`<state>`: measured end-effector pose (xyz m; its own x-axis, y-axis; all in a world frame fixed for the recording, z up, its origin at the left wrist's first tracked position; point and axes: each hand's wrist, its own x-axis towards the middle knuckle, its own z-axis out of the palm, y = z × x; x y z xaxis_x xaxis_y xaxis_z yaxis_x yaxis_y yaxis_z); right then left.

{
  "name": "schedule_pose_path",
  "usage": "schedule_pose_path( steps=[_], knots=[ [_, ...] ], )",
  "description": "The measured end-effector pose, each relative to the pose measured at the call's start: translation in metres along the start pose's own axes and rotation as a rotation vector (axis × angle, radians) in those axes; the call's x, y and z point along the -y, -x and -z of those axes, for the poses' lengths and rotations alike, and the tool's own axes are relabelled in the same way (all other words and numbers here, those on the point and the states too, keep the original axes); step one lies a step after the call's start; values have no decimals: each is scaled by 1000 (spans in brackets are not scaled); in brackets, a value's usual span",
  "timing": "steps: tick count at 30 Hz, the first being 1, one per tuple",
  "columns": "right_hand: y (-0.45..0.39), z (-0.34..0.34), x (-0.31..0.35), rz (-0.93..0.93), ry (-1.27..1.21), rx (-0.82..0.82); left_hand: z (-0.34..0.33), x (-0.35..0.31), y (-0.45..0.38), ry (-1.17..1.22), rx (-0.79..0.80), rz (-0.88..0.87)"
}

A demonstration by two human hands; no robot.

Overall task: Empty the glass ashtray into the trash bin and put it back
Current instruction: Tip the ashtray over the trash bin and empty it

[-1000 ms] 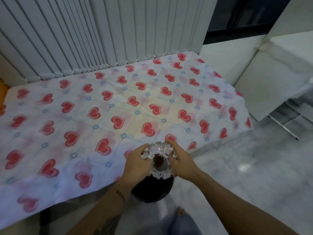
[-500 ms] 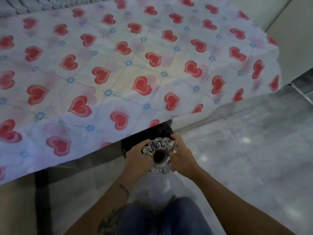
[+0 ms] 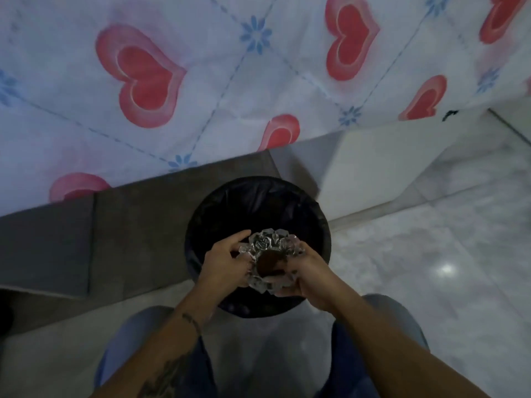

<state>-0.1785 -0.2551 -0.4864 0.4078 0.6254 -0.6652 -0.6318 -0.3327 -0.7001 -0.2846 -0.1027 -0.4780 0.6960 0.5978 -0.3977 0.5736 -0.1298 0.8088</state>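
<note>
Now both hands' fingers clamp glass ashtray [image 3: 270, 259] upright, mouth up, over trash bin [image 3: 230, 202].

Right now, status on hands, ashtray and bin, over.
Left hand and right hand both gripping glass ashtray. Ashtray upright over black-lined trash bin, dark contents not yet dumped. Nothing blocking the bin.

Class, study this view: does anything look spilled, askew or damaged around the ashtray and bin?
Nothing stands out. The left hand and right hand hold the glass ashtray over the black-lined trash bin, its brown contents still inside. No spill shows on the floor.
</note>
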Motion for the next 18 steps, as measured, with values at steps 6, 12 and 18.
schedule_pose_path(
  steps=[6, 12, 18],
  knots=[
    [-43, 4, -19, 35, -95, 45, -1, 37, -21, -102, -283, -226],
    [-50, -8, 4, 63, -23, -172, 17, 54, -20, -506, -507, -259],
    [-60, -19, 28, 390, 422, -557, 21, 80, -36, -582, -333, -142]
  ],
)
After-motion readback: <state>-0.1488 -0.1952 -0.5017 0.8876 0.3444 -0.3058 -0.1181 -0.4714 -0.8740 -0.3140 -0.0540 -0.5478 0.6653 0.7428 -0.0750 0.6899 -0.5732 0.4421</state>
